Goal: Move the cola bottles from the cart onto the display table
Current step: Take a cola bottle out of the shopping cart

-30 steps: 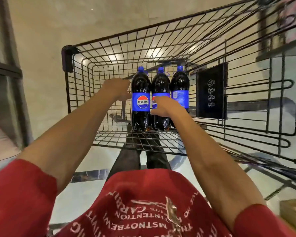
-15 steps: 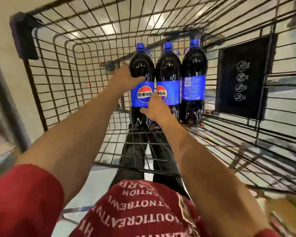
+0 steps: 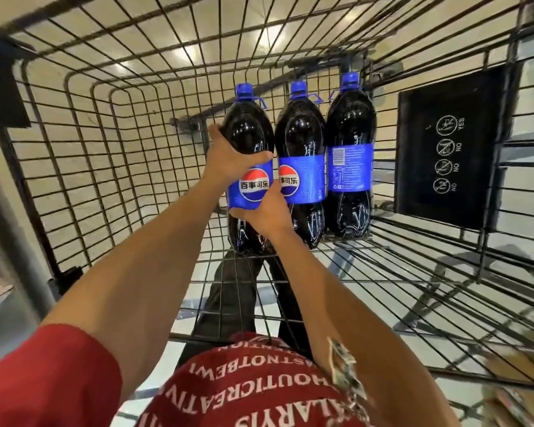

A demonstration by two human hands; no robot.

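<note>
cart (image 3: 84, 167) nearer, left grip (image 3: 228, 158) and right grip (image 3: 267, 211) clasp leftmost bottle (image 3: 249, 127), glossy tiled floor (image 3: 398, 343)

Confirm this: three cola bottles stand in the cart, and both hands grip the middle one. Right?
Not quite. The head view shows the left hand and right hand gripping the leftmost bottle, not the middle bottle. The rest is right.
</note>
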